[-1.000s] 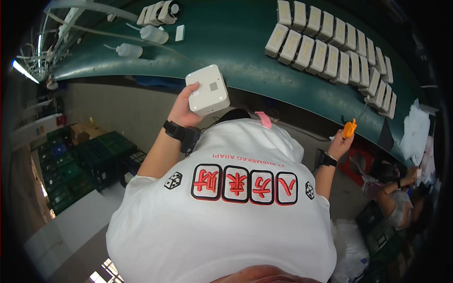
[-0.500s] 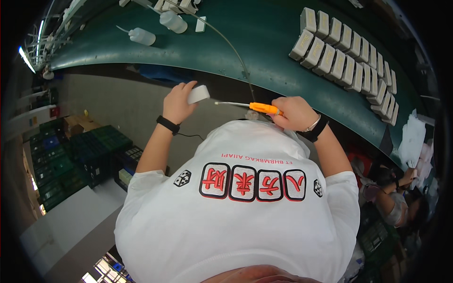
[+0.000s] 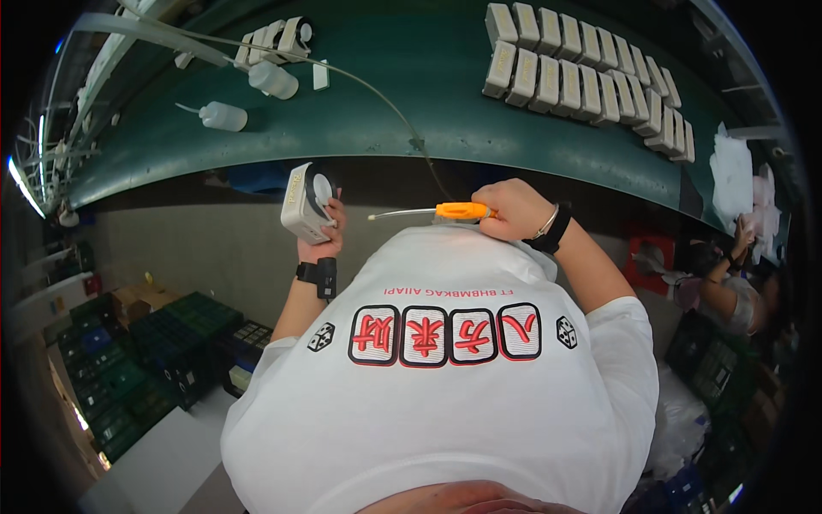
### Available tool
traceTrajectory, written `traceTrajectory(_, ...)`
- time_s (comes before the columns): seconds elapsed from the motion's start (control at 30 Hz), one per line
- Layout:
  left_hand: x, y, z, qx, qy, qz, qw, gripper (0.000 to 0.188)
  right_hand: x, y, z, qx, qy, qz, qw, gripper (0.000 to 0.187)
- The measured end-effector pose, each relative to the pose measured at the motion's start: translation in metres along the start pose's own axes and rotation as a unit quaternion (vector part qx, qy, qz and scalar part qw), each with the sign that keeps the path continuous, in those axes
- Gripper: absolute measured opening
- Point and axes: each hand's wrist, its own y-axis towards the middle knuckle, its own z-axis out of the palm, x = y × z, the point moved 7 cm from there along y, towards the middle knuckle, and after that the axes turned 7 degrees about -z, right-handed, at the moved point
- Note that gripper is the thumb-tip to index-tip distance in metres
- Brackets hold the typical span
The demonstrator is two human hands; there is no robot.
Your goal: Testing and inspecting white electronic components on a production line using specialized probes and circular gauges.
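My left hand (image 3: pixel 332 230) is wrapped round a white boxy device (image 3: pixel 295 206), holding it upright above the floor, just off the bench edge. Lettering on its narrow side and a round white disc on a dark face are visible. My right hand (image 3: pixel 518 206) grips an orange air blow gun (image 3: pixel 460 211). Its thin metal nozzle points left toward my left hand, with a gap between the pale tip and the device. A thin hose (image 3: pixel 377 92) crosses the bench and drops over the edge near the blow gun; where it joins is hidden.
The green bench (image 3: pixel 368 128) spans the far side. Rows of white devices (image 3: pixel 569 86) stand at its right; a few more (image 3: pixel 295 38) stand at the back left. Two squeeze bottles (image 3: pixel 224 116) are on the left. Dark crates (image 3: pixel 137 360) stack at lower left. Another person's arm (image 3: pixel 728 274) is at right.
My left hand has turned over and the device with it, so its lettered side and disc now show. The blow gun stays in my right hand. The whole view has shifted.
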Motion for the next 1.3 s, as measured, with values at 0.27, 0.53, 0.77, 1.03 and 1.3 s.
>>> traceTrajectory(0.27, 0.03, 0.059, 0.024, 0.038, 0.095, -0.119, 0.988, 0.07, -0.007, -0.066, -0.014, -0.215, -0.036, 0.051, 0.975, 0.02)
traceTrajectory(0.53, 0.137, 0.181, 0.071, 0.074, 0.27, -0.214, 0.936, 0.062, -0.142, -0.261, -0.027, -0.566, -0.048, 0.285, 0.772, 0.023)
traceTrajectory(0.77, 0.223, 0.328, 0.077, 0.028, 0.418, -0.206, 0.884, 0.06, -0.296, -0.404, -0.025, -0.699, 0.051, 0.357, 0.618, 0.024)
traceTrajectory(1.03, 0.331, 0.441, 0.086, 0.005, 0.468, -0.239, 0.851, 0.055, -0.355, -0.458, 0.008, -0.602, 0.375, 0.435, 0.555, 0.037)
traceTrajectory(1.3, 0.417, 0.496, 0.113, 0.056, 0.545, -0.226, 0.805, 0.068, -0.178, -0.404, -0.174, -0.457, 0.44, 0.256, 0.729, 0.044)
